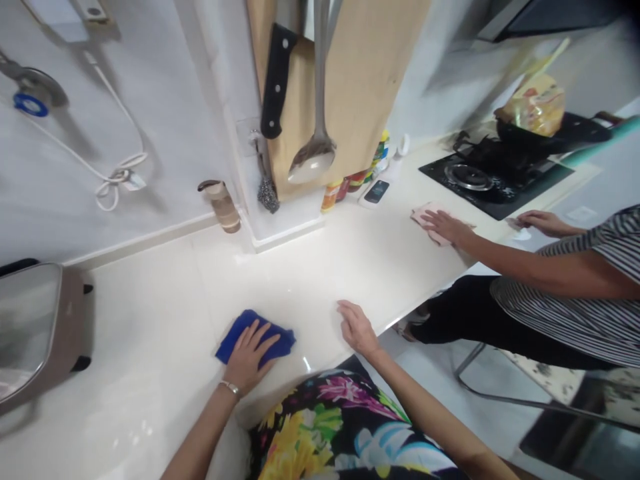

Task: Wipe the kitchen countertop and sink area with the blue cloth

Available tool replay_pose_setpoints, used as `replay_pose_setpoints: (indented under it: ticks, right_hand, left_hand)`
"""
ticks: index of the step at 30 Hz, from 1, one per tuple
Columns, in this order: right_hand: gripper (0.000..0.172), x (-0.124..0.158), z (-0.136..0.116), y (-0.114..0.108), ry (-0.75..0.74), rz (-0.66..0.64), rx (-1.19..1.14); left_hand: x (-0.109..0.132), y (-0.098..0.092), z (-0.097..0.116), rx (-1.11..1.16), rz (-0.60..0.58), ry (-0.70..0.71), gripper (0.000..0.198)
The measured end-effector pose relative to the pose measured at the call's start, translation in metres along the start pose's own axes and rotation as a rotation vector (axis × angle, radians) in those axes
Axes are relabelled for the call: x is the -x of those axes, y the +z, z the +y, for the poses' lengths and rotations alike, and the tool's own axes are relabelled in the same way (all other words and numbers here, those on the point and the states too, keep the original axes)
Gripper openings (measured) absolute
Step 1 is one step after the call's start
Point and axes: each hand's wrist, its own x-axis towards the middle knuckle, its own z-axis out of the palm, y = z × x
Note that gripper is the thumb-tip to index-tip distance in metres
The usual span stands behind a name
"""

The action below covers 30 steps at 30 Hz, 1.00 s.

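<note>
On the white countertop (165, 300) lies a bunched blue cloth (240, 327). My left hand (250, 353) rests flat on top of it with the fingers spread, pressing it against the surface. A bracelet circles that wrist. To the right, by the counter's front edge, my right hand (357, 327) holds nothing; its fingers are loosely bent, with the index finger reaching out. It is apart from the cloth.
A brown appliance (70, 333) stands at left, a bottle (223, 208) by the wall. A ladle (320, 133) and a knife (278, 83) hang before a wooden board. At right, a co-worker's hand (447, 225) presses a pink cloth (434, 237) near a phone (376, 192) and stove (480, 177).
</note>
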Motion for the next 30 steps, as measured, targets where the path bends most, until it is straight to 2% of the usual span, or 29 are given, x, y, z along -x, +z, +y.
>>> replay_pose_setpoints:
  ticks: [2,5,8,11,15,17,20,26,30]
  right_hand:
    - [0.049,-0.001,-0.001,0.000,0.000,0.008,-0.001]
    - [0.051,-0.002,-0.001,0.000,0.006,0.011,-0.009]
    - [0.051,-0.002,0.002,0.001,0.008,0.010,-0.013]
    - [0.051,-0.001,0.004,0.003,0.012,0.014,-0.007]
    - [0.052,-0.002,0.004,0.003,0.014,0.018,-0.019]
    - [0.052,-0.003,0.003,0.003,0.016,0.030,-0.035]
    - [0.051,-0.005,0.002,0.003,0.017,0.052,-0.043]
    - [0.053,-0.008,0.004,0.002,0.017,0.028,-0.045]
    - [0.050,-0.009,0.005,0.003,-0.007,0.084,-0.052]
  left_hand:
    - [0.000,-0.006,-0.021,-0.023,0.011,-0.052,0.049]
    - [-0.017,-0.009,-0.045,-0.045,0.049,-0.173,0.049]
    - [-0.049,-0.006,-0.059,-0.053,0.093,-0.258,0.049]
    - [-0.087,-0.003,-0.069,-0.041,0.106,-0.273,0.049]
    - [-0.137,0.003,-0.070,-0.023,0.105,-0.295,0.050]
    - [-0.160,0.008,-0.063,-0.017,0.116,-0.304,0.050]
    - [-0.190,0.019,-0.040,0.001,0.121,-0.257,0.051]
    - [-0.238,0.049,0.039,0.102,0.091,-0.094,0.055]
    - [-0.246,0.063,0.085,0.192,0.050,0.007,0.058]
